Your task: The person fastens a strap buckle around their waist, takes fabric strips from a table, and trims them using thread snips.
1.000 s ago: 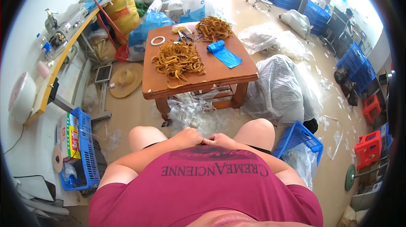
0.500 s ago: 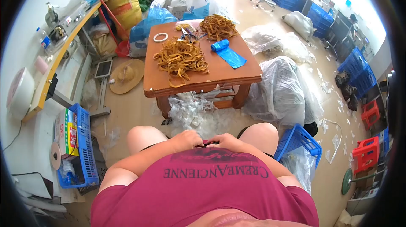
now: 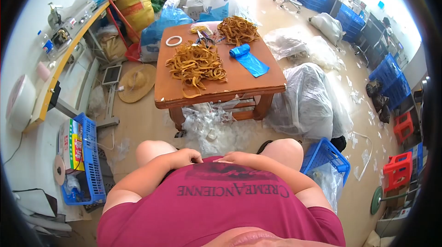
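Left hand (image 3: 185, 157): fingers curled, partly closed, tips at the upper edge of the magenta T-shirt with dark lettering (image 3: 221, 212). Can't tell from my view whether they pinch cloth. Right hand (image 3: 238, 157): fingers flatter, laid over the same shirt front; exact opening and any grip hidden. Tips of the two hands are near each other, apart. So the shirt is the thing at hand, right across the lap.

My read on handling it well: forearms low, wrists loose, light fingertip contact, both sides level so the cloth doesn't bunch or twist.

Beyond the knees: clear crumpled plastic scraps (image 3: 216, 134) on the floor, then the brown wooden surface (image 3: 272, 77). On it: near heap of tan flat strips (image 3: 198, 65), far heap of similar strips (image 3: 237, 30), unrolled blue plastic roll (image 3: 252, 64), white ring-shaped roll (image 3: 173, 45). Neither hand touches those.
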